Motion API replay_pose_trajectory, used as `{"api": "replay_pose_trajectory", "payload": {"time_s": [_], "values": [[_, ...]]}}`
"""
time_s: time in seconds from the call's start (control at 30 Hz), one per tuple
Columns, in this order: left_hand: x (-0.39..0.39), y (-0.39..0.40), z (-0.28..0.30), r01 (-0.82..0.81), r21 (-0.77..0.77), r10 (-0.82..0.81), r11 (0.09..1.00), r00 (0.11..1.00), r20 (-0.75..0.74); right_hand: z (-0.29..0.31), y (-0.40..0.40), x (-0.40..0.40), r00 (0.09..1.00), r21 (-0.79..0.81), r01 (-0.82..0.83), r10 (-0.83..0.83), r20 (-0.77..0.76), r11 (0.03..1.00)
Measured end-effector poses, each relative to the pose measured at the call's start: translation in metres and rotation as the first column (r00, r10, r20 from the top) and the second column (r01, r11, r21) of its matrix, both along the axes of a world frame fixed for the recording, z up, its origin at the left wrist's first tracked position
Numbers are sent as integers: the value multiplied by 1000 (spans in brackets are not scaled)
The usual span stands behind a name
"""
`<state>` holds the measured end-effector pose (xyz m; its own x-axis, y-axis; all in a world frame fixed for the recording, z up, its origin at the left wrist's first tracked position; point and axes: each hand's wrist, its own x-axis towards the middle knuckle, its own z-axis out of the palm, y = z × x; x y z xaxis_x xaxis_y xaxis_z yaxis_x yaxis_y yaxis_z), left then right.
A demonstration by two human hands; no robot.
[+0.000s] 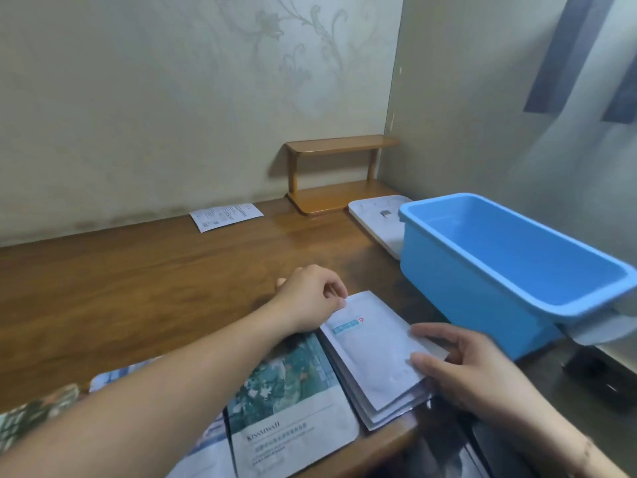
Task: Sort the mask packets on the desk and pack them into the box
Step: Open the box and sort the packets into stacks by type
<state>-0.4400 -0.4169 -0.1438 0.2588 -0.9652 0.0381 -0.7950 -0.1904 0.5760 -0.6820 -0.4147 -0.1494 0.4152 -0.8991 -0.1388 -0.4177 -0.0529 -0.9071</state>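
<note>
A stack of white mask packets [374, 350] lies near the desk's front edge. My left hand [310, 298] pinches the top packet's far left corner. My right hand [458, 357] holds the stack's right edge, thumb on top. To the left lies a packet with a green picture [293, 395], over other packets [206, 453]. The blue plastic box [499, 270] stands empty at the right, just beyond the stack. One more white packet [225, 215] lies far back by the wall.
A small wooden shelf [337, 174] stands in the back corner against the wall. A white flat lid [375, 222] lies behind the blue box. A dark object [599, 384] sits at the right beyond the desk edge.
</note>
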Motion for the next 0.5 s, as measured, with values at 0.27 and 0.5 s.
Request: {"api": "replay_pose_trajectory", "payload": {"time_s": [0.27, 0.5], "values": [[2, 5, 6, 35, 37, -36, 999, 999, 22, -8, -1, -13, 928, -532, -78, -134, -348, 843], [1, 10, 3, 56, 29, -57, 998, 997, 56, -23, 3, -6, 944, -520, -288, 147, -296, 804]]}}
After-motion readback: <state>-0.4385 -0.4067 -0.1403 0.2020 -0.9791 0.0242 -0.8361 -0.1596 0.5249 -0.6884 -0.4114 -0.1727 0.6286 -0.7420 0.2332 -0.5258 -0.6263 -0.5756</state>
